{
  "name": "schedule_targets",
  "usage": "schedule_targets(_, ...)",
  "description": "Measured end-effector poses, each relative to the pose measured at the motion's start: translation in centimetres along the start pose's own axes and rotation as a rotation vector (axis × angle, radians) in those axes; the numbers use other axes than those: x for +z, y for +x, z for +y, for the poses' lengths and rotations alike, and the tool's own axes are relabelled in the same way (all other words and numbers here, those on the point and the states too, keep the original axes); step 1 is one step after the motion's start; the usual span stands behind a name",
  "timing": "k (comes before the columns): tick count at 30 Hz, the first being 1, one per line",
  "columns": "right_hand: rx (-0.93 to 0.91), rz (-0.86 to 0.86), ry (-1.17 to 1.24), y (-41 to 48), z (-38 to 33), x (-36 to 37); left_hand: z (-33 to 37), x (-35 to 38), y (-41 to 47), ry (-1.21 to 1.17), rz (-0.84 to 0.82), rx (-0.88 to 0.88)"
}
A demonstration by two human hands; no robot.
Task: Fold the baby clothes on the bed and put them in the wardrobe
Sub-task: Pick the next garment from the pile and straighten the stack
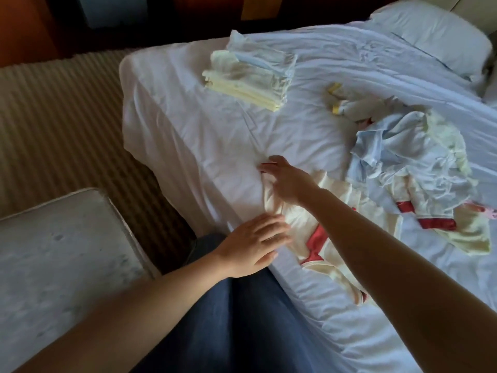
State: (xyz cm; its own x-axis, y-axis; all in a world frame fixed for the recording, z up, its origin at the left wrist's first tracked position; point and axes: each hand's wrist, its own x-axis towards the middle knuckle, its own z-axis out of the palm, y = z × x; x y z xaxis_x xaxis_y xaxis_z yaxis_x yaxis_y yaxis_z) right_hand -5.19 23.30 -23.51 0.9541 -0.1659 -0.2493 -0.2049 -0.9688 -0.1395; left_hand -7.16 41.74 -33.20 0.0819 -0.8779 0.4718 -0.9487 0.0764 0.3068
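A cream baby garment with red trim (304, 224) lies spread near the bed's front edge. My left hand (255, 243) lies flat on its near end, fingers straight. My right hand (285, 181) presses its far end with the fingers stretched out. A folded stack of pale yellow and light blue clothes (252, 76) sits at the far side of the bed. An unfolded heap of light blue, cream and red-trimmed clothes (419, 179) lies to the right, with small yellow-cuffed pieces (349, 103) just beyond it.
The bed's white sheet (188, 130) is wrinkled. A white pillow (430, 33) lies at the far right. A pale upholstered seat (59, 259) stands at the lower left on striped carpet (53, 117). Dark wooden furniture (134, 17) runs along the back.
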Motion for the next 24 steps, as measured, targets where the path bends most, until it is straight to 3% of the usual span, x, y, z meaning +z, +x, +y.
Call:
schedule_targets(3, -0.023, -0.078, -0.005, 1.2, 0.0, -0.8, 0.1, 0.5, 0.0, -0.019, 0.011, -0.027)
schedule_targets(8, 0.016, -0.058, -0.066, 1.2, -0.2, -1.7, 0.2, 0.4, 0.2, -0.009, 0.013, -0.03)
schedule_targets(14, 0.037, 0.106, 0.107, -1.9, 0.2, -2.5, 0.8, -1.2, 1.3, 0.107, -0.028, -0.033)
schedule_targets(20, 0.038, 0.289, 0.112, -8.3, 1.9, -5.3, 2.7, -1.9, 2.2, 0.369, -0.072, -0.017)
schedule_targets(24, 0.063, 0.401, 0.151, -13.5, 3.8, -5.3, 4.1, -2.7, 2.9, 0.405, -0.006, 0.069)
